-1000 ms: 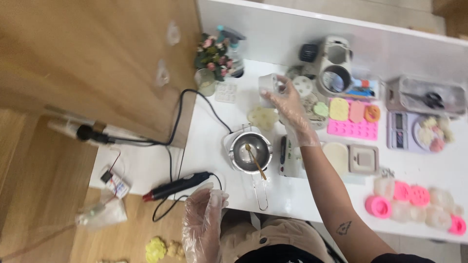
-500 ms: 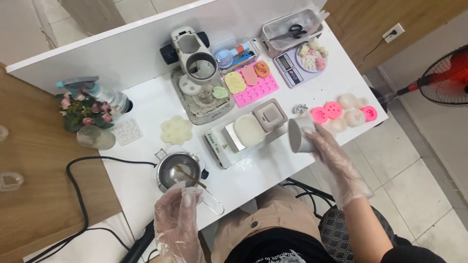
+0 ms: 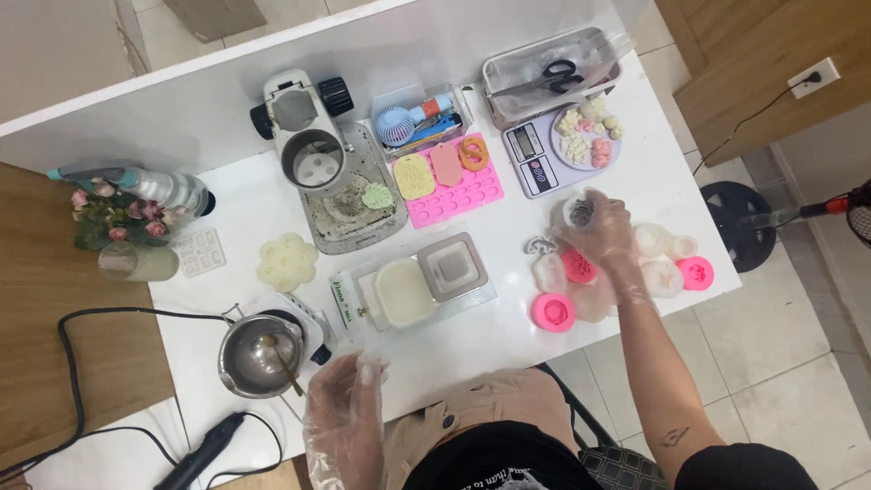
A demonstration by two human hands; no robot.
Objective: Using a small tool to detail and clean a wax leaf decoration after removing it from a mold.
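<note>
— What do we see on the white table (image 3: pixel 454 340)?
— Our gloved right hand (image 3: pixel 601 227) is wrapped around a small cup (image 3: pixel 578 210), held just above the pink and white moulds (image 3: pixel 577 266).
— And our left hand (image 3: pixel 349 390)?
— Gloved, fingers loosely spread, holding nothing, near the metal pot (image 3: pixel 257 356).

We are seeing the white surface (image 3: pixel 635 172) glowing under bright, even, diffuse light, with soft, short shadows. Both gloved hands are smearing with slight motion blur, and lines are bowing mildly near the corners.
</note>
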